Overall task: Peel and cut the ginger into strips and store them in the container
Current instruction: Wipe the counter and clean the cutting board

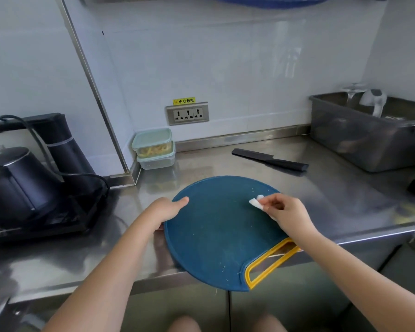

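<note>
A small white crumpled tissue (256, 202) is pinched between the thumb and fingertips of the right hand (283, 212) and held against the far right part of a round blue plastic cutting board (213, 236) with a yellow handle (268, 267). The board's left edge is gripped by the left hand (164, 210), thumb laid on top; the fingers beneath are hidden. The board overhangs the near edge of the stainless steel counter (333, 200). Pale yellow ginger strips (153, 149) are stored in the upper of two stacked clear lidded containers (152, 143) in the far left corner. A black knife (268, 159) is laid beyond the board, apart from it.
</note>
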`<state>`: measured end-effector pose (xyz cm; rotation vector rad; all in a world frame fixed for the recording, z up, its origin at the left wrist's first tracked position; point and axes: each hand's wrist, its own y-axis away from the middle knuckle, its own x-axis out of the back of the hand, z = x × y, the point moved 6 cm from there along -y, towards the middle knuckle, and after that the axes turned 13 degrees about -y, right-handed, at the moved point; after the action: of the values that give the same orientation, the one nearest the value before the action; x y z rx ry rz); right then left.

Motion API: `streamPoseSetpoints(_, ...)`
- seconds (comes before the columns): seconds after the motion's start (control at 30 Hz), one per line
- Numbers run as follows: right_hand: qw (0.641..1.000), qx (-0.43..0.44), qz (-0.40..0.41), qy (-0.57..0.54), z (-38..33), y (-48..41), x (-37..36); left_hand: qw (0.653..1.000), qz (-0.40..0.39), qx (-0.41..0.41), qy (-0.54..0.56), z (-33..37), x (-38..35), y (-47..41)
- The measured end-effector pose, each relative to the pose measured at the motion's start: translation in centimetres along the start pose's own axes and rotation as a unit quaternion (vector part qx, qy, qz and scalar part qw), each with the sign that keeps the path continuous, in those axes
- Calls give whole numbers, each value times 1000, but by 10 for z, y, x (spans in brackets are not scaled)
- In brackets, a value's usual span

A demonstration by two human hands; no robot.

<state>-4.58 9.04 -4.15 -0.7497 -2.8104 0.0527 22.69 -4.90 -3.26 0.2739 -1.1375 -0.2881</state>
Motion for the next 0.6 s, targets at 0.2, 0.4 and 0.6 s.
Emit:
streamPoseSetpoints(0.2, 995, -32, -94, -6, -16, -1, 8, 961, 57, -21, 270, -18, -21, -16)
streamPoseSetpoints(0.4, 975, 121, -117, 145, -78, -55, 3, 983, 126, -103, 84, -8, 6, -30)
streamPoseSetpoints(0.6, 960, 76, -171, 209, -52, -98, -55, 981, 161, -105, -14, 15, 22, -47)
